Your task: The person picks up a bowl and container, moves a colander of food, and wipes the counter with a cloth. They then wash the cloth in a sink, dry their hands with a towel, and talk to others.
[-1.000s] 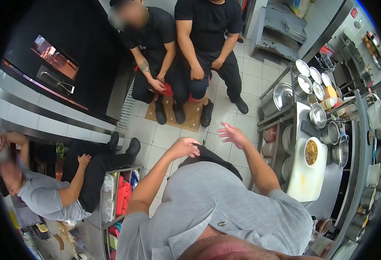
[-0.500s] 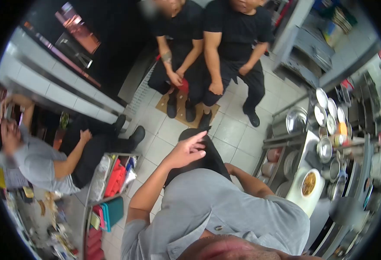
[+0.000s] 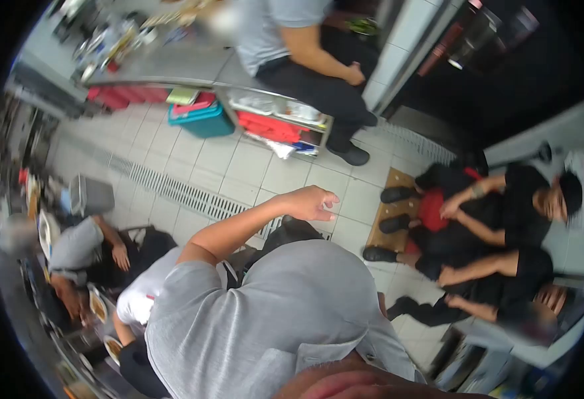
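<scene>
My left hand (image 3: 310, 203) reaches out in front of my grey shirt (image 3: 298, 286), over the tiled floor (image 3: 285, 174). Its fingers are loosely bent and apart, and nothing is in them. No object touches it. A narrow patch of skin shows at the right side of my belly, perhaps part of my right arm. My right hand itself is hidden behind my body.
Two people in black sit at the right, their shoes by a brown board (image 3: 388, 211). Another person in grey sits beside a steel counter (image 3: 172, 63). Below it stand a shelf (image 3: 275, 110) and teal bin (image 3: 205, 121). People at left have plates (image 3: 98, 304). A drain grate (image 3: 179, 189) crosses the floor.
My view has turned left: the seated pair moved from top to right, and the dish shelves left view. My left hand remains raised, its pointing finger now more bent.
</scene>
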Motion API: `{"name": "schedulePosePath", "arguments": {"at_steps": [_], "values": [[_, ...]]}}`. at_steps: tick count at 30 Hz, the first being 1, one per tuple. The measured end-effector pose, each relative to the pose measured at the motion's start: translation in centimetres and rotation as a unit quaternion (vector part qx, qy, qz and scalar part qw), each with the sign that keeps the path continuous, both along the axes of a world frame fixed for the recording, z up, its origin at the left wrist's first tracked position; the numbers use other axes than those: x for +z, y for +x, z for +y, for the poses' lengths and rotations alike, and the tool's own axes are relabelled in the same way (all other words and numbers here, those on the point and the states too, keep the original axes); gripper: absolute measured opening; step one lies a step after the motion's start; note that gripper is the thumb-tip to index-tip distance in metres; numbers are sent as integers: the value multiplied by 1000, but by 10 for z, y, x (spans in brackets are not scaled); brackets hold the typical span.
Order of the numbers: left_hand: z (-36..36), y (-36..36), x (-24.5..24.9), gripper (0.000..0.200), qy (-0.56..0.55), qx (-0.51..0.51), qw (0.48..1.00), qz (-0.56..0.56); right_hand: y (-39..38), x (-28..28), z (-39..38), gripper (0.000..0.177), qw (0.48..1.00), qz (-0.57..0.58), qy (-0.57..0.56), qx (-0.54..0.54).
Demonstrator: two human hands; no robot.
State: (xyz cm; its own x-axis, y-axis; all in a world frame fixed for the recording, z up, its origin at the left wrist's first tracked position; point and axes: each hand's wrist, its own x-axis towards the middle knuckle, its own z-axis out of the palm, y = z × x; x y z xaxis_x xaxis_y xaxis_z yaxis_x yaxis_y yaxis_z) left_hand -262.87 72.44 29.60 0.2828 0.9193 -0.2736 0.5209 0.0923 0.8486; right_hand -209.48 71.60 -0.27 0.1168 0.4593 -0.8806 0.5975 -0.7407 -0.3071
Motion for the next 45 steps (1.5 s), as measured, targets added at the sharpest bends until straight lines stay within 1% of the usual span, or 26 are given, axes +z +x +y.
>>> {"name": "schedulePosePath", "arguments": {"at_steps": [4,8,9,10,11,13,14,16,17,19,20,21,23,25,26,29,31,32,33,34,37,38,41,42,44,45], "values": [[-41,-74,-13,58,23,136,990,-26,-88,12,68,30,993,9,-33,116],[-94,-138,-20,54,56,299,952,-28,-208,17,148,30,968,32,-4,250],[-109,-152,-22,53,63,342,937,-27,-243,23,168,30,955,39,27,294],[-122,-165,-11,52,48,377,925,-15,-280,18,188,32,922,59,105,369],[-136,-177,-13,51,54,407,912,-11,-317,13,207,34,877,66,190,437],[-164,-196,-17,51,68,467,882,3,-414,78,217,39,872,80,192,444],[-174,-203,-7,51,60,491,869,5,-452,79,224,40,856,119,195,464],[-190,-216,-4,51,53,541,839,-3,-518,87,232,43,823,193,194,498],[-197,-223,-5,51,48,562,826,-9,-550,92,232,41,807,197,190,523],[-208,-234,-9,50,37,602,797,-17,-619,123,212,37,776,206,180,569],[-212,-240,-9,51,37,617,786,-17,-650,128,204,38,746,225,177,601],[-216,-248,-10,51,36,632,774,-16,-681,129,199,40,716,243,173,631],[-219,-265,-12,50,12,652,758,-9,-741,124,186,44,687,261,160,659],[-217,-288,-2,48,-20,677,736,3,-800,128,176,47,663,285,147,676],[-215,-298,0,47,-20,694,720,-2,-827,134,168,47,657,300,138,678],[-214,-326,18,47,2,706,708,28,-904,138,152,48,651,336,91,675],[-217,-345,21,47,-3,728,685,21,-947,149,139,48,651,352,49,671],[-219,-353,22,47,-6,742,670,22,-968,141,133,47,628,373,65,680],[-223,-362,22,48,-8,756,655,24,-986,138,127,45,621,371,57,688],[-229,-369,16,45,9,767,640,39,-1008,136,120,44,613,372,51,695],[-252,-390,6,35,-5,795,607,15,-1065,141,94,41,600,352,26,718],[-264,-397,-1,20,-18,798,602,17,-1083,144,84,40,597,339,17,726],[-305,-422,-19,8,-66,806,587,-30,-1133,130,51,39,602,313,-38,734],[-320,-431,-37,7,-40,827,557,-68,-1146,122,42,40,600,310,-40,736],[-354,-459,-59,6,-55,834,540,-97,-1181,110,23,40,595,309,-37,741],[-371,-477,-63,6,-61,840,528,-110,-1201,118,13,40,612,289,-43,735]]}}
